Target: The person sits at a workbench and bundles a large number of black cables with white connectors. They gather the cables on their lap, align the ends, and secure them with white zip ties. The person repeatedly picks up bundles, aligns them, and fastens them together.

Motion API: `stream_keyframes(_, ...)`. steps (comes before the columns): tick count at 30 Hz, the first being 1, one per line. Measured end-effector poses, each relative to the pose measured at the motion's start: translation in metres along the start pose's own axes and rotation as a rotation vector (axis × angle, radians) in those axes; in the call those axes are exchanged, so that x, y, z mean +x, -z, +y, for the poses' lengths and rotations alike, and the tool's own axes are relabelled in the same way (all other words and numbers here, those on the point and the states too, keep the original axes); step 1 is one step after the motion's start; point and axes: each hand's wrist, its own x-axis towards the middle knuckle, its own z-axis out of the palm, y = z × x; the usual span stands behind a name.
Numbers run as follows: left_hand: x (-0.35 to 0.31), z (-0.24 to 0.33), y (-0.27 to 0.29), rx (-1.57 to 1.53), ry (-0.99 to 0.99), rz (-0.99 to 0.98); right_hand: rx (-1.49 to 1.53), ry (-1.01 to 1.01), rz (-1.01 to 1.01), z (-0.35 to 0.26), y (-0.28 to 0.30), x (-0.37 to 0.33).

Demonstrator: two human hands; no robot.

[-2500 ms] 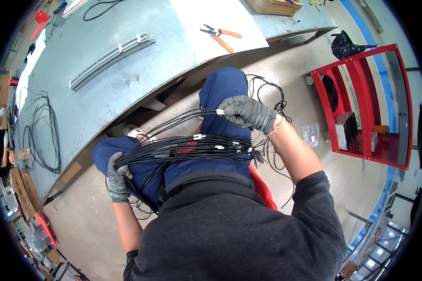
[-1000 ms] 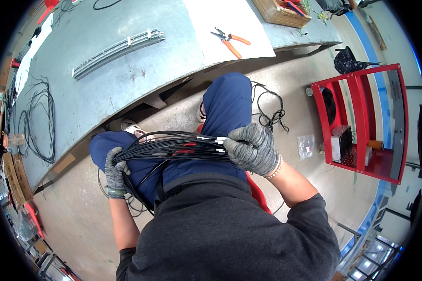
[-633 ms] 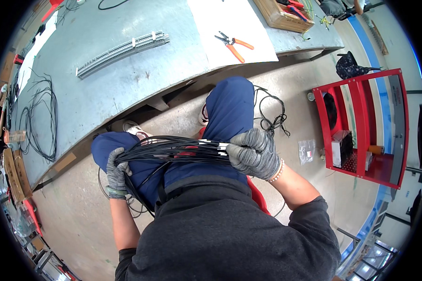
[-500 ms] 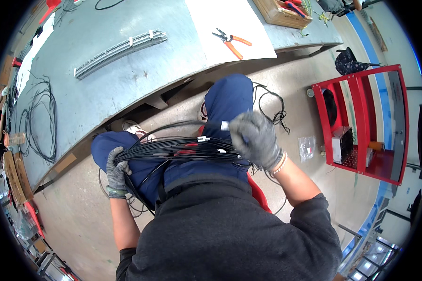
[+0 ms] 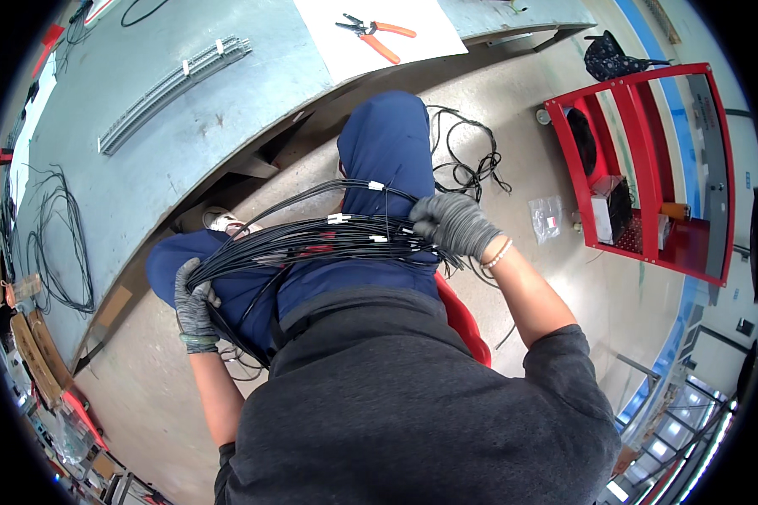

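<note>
The cables [image 5: 269,244] across the lap [image 5: 345,278] look light singly, springy and apt to splay, so a full fist suits them: the left hand [image 5: 195,307] is clamped round their left side, while whether the right hand [image 5: 456,223], by their right ends, pinches any cannot be told.

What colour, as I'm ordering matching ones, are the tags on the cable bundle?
The tags on the black cables are white, best seen in the head view.

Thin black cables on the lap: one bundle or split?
Split. A few thin black cables arch away from the main black cable bundle, leaving a visible gap; they converge near the grey-gloved left hand.
</note>
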Motion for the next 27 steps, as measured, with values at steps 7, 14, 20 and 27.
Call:
stream_keyframes(7,0.001,0.002,-0.002,0.042,0.044,0.036,-0.072,0.081,-0.008,-0.006,-0.020,-0.017)
stream_keyframes(14,0.008,-0.003,-0.002,0.088,0.053,0.057,-0.185,0.100,-0.035,0.003,-0.025,-0.025)
stream_keyframes(20,0.006,0.002,-0.004,0.073,0.071,0.065,0.147,0.017,0.001,0.003,0.005,-0.017)
stream_keyframes(27,0.005,0.004,-0.007,0.095,0.071,0.062,0.258,-0.118,-0.261,-0.008,0.040,-0.010)
